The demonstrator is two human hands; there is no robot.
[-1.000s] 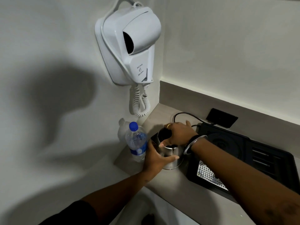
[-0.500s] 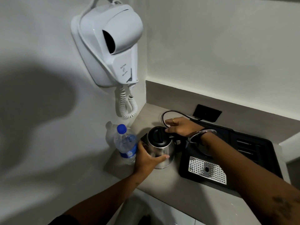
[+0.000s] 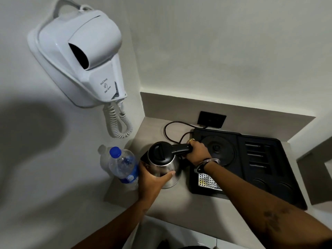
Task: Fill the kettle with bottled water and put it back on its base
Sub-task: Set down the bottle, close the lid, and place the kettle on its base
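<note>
Steel kettle (image 3: 162,165) (lid shut) sits off its base (image 3: 218,150), left hand (image 3: 152,180) cupping it, right hand (image 3: 196,152) gripping the handle; opening the lid and uncapping the bottle (image 3: 124,165) likely come next.

My left hand (image 3: 152,178) covers the kettle (image 3: 162,163) front; hair dryer (image 3: 80,56) label too small to read; both forearms cut off.

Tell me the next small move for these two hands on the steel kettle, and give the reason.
Probably open the black lid. The stainless steel kettle stands on the grey counter, off its round black base, lid shut. The right hand grips the black handle; the left hand steadies the body. The blue-capped clear water bottle beside it is capped and untouched.
</note>
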